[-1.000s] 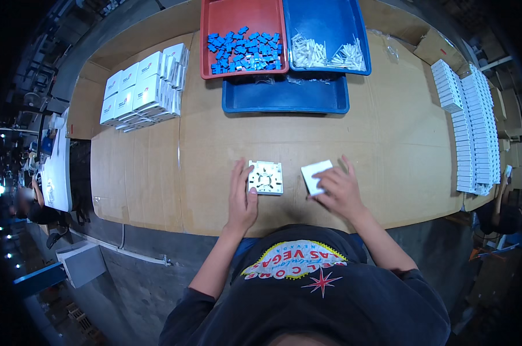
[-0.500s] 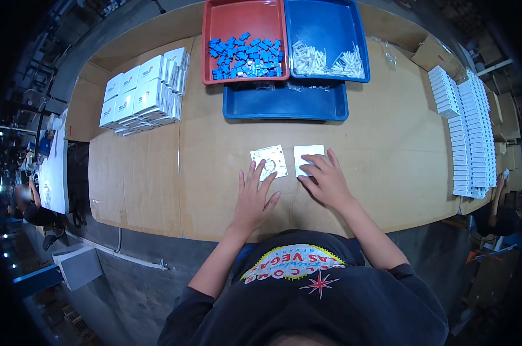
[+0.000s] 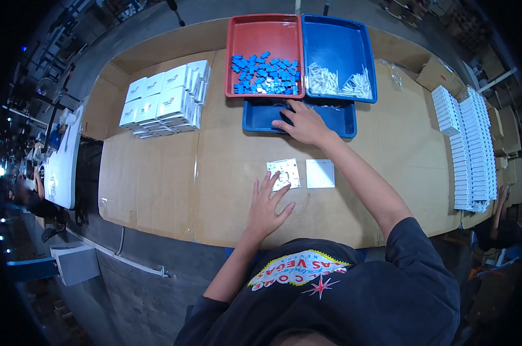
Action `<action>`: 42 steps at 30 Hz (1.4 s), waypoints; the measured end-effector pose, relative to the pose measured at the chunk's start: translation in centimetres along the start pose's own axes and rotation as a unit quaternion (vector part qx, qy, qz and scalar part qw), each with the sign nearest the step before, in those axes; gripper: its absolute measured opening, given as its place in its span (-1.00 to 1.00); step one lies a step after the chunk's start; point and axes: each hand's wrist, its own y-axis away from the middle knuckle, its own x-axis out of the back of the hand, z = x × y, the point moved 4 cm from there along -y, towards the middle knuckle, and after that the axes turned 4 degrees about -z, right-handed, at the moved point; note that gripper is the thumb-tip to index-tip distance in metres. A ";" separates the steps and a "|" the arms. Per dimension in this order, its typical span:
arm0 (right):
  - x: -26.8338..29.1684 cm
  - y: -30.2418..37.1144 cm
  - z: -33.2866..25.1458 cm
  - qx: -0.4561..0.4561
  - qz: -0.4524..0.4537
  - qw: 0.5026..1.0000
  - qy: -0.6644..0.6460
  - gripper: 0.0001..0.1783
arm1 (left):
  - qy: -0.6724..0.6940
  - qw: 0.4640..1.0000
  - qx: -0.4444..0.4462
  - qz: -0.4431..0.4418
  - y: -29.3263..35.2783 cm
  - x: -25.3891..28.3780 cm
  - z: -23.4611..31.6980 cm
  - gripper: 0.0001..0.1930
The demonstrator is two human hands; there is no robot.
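Observation:
My left hand (image 3: 266,209) rests with spread fingers on the lower left part of a white square sheet or card (image 3: 291,169) with small dark markings. To its right lies a second white square piece (image 3: 320,173), plain on top, with no hand on it. My right hand (image 3: 305,123) is stretched forward over the shallow blue tray (image 3: 343,121) nearest me. Its fingers are apart and bent down toward the tray's inside, where some clear plastic shows. I see nothing held in either hand.
Behind stand a red tray (image 3: 264,36) with many small blue parts (image 3: 266,75) and a blue tray (image 3: 337,43) with slim white pieces (image 3: 356,86). White boxes are stacked at left (image 3: 157,98) and right (image 3: 471,153). Cardboard walls edge the table. Other people sit at both sides.
My right hand has left the plain white piece and moved forward over the near blue tray. My left hand stays on the marked piece. The whole view has shifted slightly.

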 end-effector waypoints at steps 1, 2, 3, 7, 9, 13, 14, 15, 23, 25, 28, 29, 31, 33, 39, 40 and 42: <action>-0.4 -0.7 0.1 -0.030 -0.042 0.999 0.000 -0.14 | 0.011 1.000 -0.003 0.002 0.1 0.0 0.0 -0.49; -0.8 -1.1 0.2 -0.060 -0.083 0.995 0.001 -0.08 | 0.023 1.000 -0.008 0.003 0.2 0.0 0.0 -0.48; -0.9 -1.3 0.1 -0.072 -0.078 0.994 -0.001 -0.05 | 0.035 0.999 -0.009 0.010 0.3 0.1 -0.1 -0.48; -0.7 -0.4 0.8 -0.073 -0.006 0.997 -0.019 -0.12 | 0.049 0.998 -0.009 0.026 0.4 0.3 -0.2 -0.47; 0.6 0.7 0.9 -0.032 0.037 0.997 -0.063 -0.33 | 0.069 0.996 -0.008 0.050 0.6 0.6 -0.3 -0.48; 3.0 3.9 1.4 -0.025 0.103 0.975 -0.194 -0.64 | 0.107 0.987 0.006 0.123 0.5 0.5 -1.1 -0.54; 3.3 5.0 1.3 -0.073 0.082 0.950 -0.292 -0.74 | 0.161 0.974 0.043 0.153 0.1 0.9 -1.2 -0.57; 3.4 6.1 1.1 -0.121 0.059 0.912 -0.387 -0.83 | 0.214 0.956 0.081 0.182 -0.3 1.1 -1.3 -0.60; 4.3 14.3 -5.7 -0.114 -0.050 0.771 -0.624 -0.52 | 0.505 0.838 0.185 0.084 -6.3 0.4 2.3 -0.74; 3.8 15.1 -5.8 -0.128 -0.029 0.762 -0.635 -0.51 | 0.507 0.834 0.192 0.103 -6.2 0.6 2.7 -0.75; 3.0 15.7 -5.1 -0.156 0.015 0.748 -0.645 -0.48 | 0.505 0.828 0.202 0.138 -5.8 0.5 3.0 -0.77; 2.8 15.7 -4.9 -0.170 0.034 0.744 -0.646 -0.46 | 0.503 0.825 0.206 0.158 -5.6 0.6 3.1 -0.79; 2.8 15.7 -5.4 -0.182 0.053 0.720 -0.668 -0.52 | 0.497 0.827 0.185 0.187 -5.5 1.0 3.5 -0.79; 2.5 15.7 -5.2 -0.192 0.070 0.695 -0.689 -0.57 | 0.491 0.828 0.164 0.218 -5.6 1.6 3.4 -0.80; 1.9 15.6 -5.0 -0.237 0.002 0.670 -0.703 -0.88 | 0.495 0.826 0.198 0.183 -5.5 2.5 3.1 -0.78; 2.0 15.4 -5.1 -0.237 -0.010 0.662 -0.711 -0.89 | 0.522 0.809 0.210 0.169 -5.4 2.3 2.7 -0.77; 1.7 15.3 -5.4 -0.237 -0.022 0.654 -0.719 -0.90 | 0.548 0.791 0.224 0.155 -5.0 2.0 2.1 -0.75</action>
